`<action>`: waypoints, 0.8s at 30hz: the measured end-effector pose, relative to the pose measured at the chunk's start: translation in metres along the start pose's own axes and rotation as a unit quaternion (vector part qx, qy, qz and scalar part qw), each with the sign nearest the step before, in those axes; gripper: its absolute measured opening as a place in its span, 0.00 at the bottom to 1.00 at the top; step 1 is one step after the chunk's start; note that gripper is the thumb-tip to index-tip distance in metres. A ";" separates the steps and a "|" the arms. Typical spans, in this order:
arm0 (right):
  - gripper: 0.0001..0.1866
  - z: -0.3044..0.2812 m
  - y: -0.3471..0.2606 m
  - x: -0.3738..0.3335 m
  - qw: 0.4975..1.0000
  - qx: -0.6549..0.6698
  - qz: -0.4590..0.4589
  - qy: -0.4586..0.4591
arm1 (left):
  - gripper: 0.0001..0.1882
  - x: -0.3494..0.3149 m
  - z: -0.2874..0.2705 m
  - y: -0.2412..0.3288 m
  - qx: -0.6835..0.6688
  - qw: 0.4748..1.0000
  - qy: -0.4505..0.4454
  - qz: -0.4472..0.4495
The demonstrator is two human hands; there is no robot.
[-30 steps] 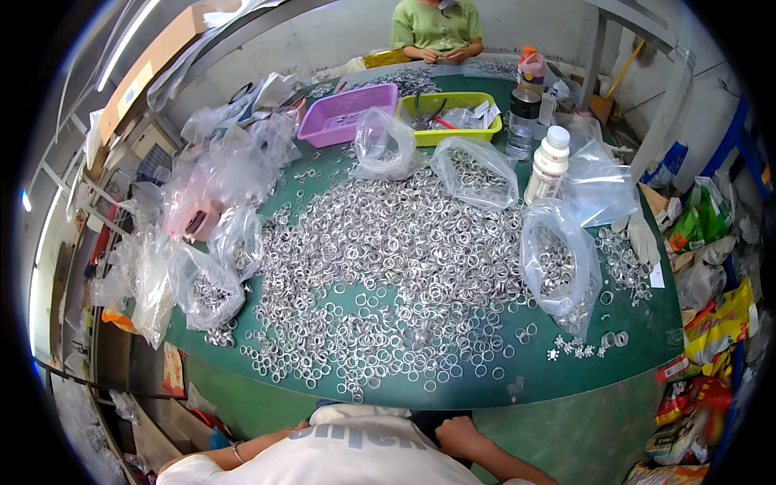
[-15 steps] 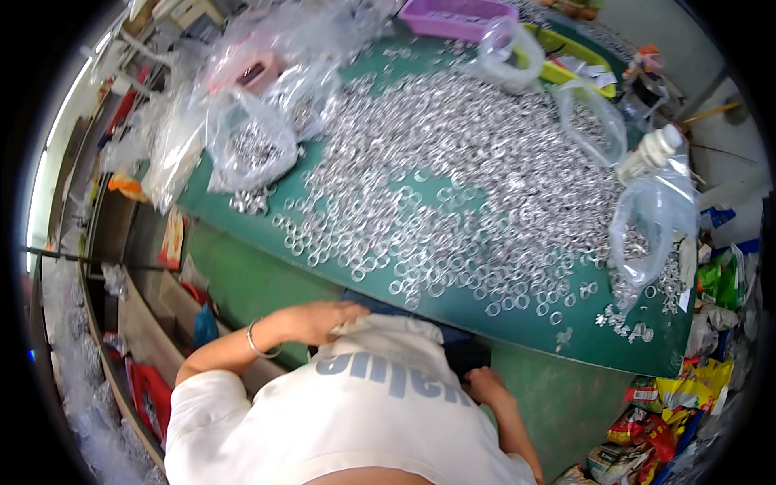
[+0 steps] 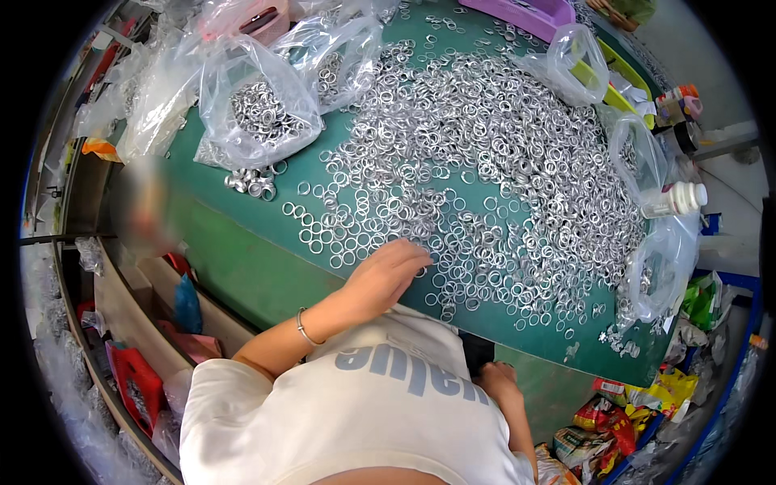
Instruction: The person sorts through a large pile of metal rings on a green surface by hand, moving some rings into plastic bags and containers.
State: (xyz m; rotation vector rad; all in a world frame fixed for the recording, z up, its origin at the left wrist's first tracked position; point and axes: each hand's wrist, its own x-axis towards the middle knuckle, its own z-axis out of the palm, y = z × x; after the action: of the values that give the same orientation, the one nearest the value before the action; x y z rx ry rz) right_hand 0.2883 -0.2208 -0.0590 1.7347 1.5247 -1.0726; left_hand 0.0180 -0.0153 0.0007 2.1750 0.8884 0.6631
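Observation:
A wide heap of silvery metal rings (image 3: pixel 493 121) is spread over a green tabletop (image 3: pixel 234 206). My left hand (image 3: pixel 386 279), with a bracelet (image 3: pixel 302 326) at its wrist, reaches over the near edge of the rings. Its fingers lie side by side, loosely bent and not clenched; the thumb and whatever lies under the fingertips are hidden. Down beside my body, off the table, my right hand (image 3: pixel 497 378) is curled, close to dark cloth (image 3: pixel 475 352). What it holds, if anything, is out of sight.
Clear plastic bags with rings (image 3: pixel 271 121) stand at the left. Purple (image 3: pixel 533 14) and yellow-green trays (image 3: pixel 626 73) sit at the back. A white bottle (image 3: pixel 677 200) lies at the right by another bag (image 3: pixel 664 275). Another person's hands (image 3: pixel 614 14) show far right. Colourful packets (image 3: pixel 602 428) fill the lower right.
My left hand has moved from the front of my shirt forward and right, onto the near edge of the rings. My right hand stays low at my side. The view has shifted.

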 end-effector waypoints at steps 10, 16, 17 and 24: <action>0.12 -0.128 -0.068 -0.007 0.825 0.289 -0.153 0.462 | 0.22 0.009 0.015 -0.035 0.095 0.995 -0.035 0.001; 0.31 -0.160 -0.107 0.037 0.782 0.125 -0.221 0.569 | 0.22 0.026 0.015 -0.028 0.088 0.995 -0.008 0.040; 0.31 -0.161 -0.109 0.043 0.795 0.121 -0.220 0.553 | 0.22 0.031 0.016 -0.026 0.090 0.995 -0.019 0.045; 0.29 -0.170 -0.111 0.056 0.801 0.100 -0.244 0.538 | 0.30 0.036 0.007 -0.018 0.208 0.974 -0.092 0.004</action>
State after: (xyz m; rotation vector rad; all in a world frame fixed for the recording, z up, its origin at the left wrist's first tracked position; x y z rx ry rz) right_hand 0.2123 -0.0297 -0.0131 2.3387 2.7367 -0.3762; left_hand 0.0381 0.0183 -0.0105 2.5598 0.9870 0.2867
